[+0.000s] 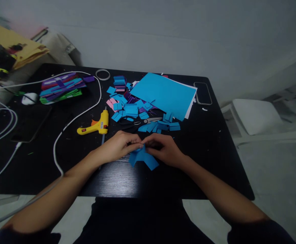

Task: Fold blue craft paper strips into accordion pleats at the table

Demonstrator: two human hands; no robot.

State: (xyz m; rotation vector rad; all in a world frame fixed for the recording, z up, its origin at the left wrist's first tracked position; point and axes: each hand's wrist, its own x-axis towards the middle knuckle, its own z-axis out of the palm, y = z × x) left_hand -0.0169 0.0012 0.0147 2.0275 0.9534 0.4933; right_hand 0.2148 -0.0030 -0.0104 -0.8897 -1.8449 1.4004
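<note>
A small folded piece of blue paper [151,162] hangs between my two hands above the front part of the black table. My left hand [121,145] pinches its upper edge from the left, thumb and fingers closed. From the right, my right hand [164,149] pinches the same edge, its fingertips almost meeting the left ones. Two flaps of the paper spread downward below the fingers. Just beyond my hands lie scissors [151,120] and several blue paper strips [160,126]. To the left of them rests a yellow glue gun [99,124] with a glue stick out of its back.
Cut paper pieces [131,109] heap up behind the scissors, beside a large blue sheet [163,91]. A phone [203,93] lies at the back right. A white cable [59,139] runs across the left side, near stacked coloured papers [61,86], a dark tablet [31,123] and a tape ring [102,75].
</note>
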